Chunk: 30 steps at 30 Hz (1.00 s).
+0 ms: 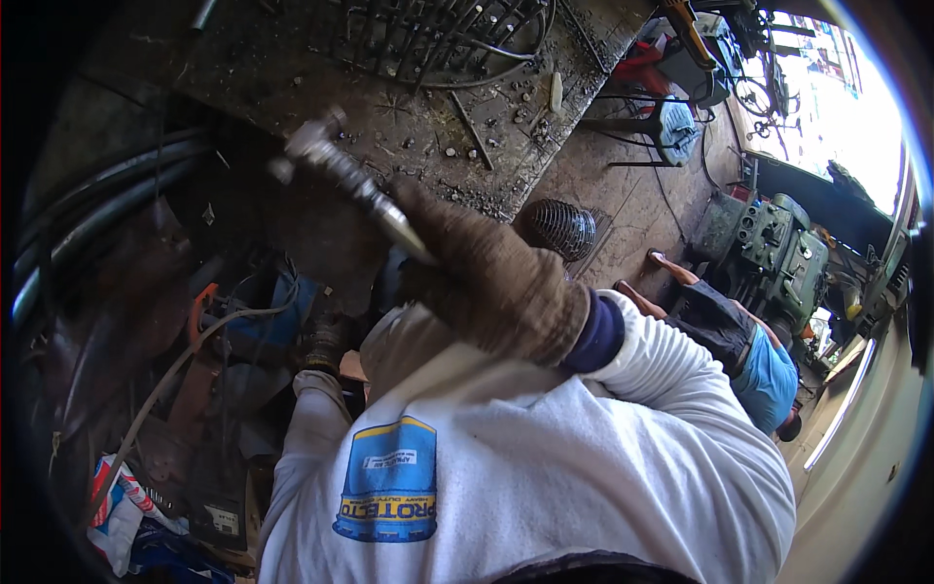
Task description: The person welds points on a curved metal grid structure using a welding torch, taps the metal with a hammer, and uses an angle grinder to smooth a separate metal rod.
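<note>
My right hand [486, 263], in a worn brown work glove, is closed round the handle of a hammer [368, 190]. The hammer is raised in front of my chest, its metal head pointing up and left near the workbench edge; motion blurs it. Lower and to the left, my left hand [326, 343] wears a dark glove and sits in shadow beside the bench. Its fingers are too dark to make out, and so is anything they touch. A dirty metal workbench [428, 127] spreads out beyond both hands.
On the bench lie a round frame of metal rods [448, 44], a loose rod [472, 131] and scattered metal bits. Curved pipes [107, 214] and a cable [214, 326] are at left. A wire coil [561, 229], a stool [676, 131], a green machine [778, 253] and another person [764, 380] are at right.
</note>
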Tool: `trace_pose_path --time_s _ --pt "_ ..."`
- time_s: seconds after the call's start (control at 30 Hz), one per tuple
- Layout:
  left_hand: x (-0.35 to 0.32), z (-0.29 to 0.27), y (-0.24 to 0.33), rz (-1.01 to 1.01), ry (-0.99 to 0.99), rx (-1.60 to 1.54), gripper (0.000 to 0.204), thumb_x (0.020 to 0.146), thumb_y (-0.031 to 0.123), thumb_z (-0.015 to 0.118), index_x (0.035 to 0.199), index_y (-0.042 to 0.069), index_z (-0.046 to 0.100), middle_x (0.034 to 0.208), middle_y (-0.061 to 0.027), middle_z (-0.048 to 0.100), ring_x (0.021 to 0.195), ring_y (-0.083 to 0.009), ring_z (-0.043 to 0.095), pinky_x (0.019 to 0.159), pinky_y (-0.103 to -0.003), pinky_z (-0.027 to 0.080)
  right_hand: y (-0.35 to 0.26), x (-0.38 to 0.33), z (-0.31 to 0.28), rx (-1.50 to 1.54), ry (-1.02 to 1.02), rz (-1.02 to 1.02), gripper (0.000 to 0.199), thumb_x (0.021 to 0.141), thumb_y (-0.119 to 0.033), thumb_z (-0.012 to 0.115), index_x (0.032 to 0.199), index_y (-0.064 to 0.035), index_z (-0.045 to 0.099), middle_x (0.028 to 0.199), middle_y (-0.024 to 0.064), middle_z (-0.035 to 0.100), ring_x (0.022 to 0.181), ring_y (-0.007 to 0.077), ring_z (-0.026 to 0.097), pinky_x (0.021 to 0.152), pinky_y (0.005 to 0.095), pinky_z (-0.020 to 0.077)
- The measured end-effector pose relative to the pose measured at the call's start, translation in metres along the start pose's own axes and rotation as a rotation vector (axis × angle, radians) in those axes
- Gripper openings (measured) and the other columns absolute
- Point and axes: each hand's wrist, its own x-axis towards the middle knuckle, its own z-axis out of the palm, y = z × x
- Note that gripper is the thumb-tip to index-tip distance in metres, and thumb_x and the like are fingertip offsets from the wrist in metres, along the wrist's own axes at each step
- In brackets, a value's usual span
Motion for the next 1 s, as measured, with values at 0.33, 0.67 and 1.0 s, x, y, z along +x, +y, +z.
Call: trace_pose_path --time_s 0.33,0.67,1.0 --pt "-0.01 -0.036 0.026 -0.216 -0.113 -0.176 0.052 0.083 0.048 0.056 0.117 0.011 0.069 0.125 -0.0239 0.062 0.118 -0.0415 0.058 0.1 -0.048 0.045 0.003 -0.009 -0.006 -0.062 0.051 0.111 0.055 0.087 -0.012 0.07 0.137 -0.0024 0.048 0.09 0.0181 0.064 0.077 0.0251 0.065 0.064 0.0354 0.0521" --pt "-0.02 -0.057 0.044 -0.345 -0.034 -0.29 0.05 0.083 0.047 0.053 0.123 0.019 0.067 0.133 -0.0179 0.059 0.125 -0.0386 0.054 0.106 -0.046 0.041 0.01 -0.013 -0.005 0.872 0.135 0.637 0.055 0.094 -0.003 0.062 0.144 -0.0022 0.041 0.101 0.0085 0.062 0.08 0.0189 0.061 0.072 0.0318 0.0532" --pt "-0.011 -0.039 0.03 -0.336 -0.133 -0.198 0.052 0.083 0.046 0.051 0.121 0.015 0.068 0.131 -0.0186 0.06 0.125 -0.0385 0.054 0.105 -0.045 0.043 -0.014 0.005 -0.011 1.289 0.096 0.965 0.057 0.092 0.0 0.063 0.144 -0.0034 0.042 0.117 0.0121 0.063 0.105 0.025 0.063 0.091 0.0347 0.0516"
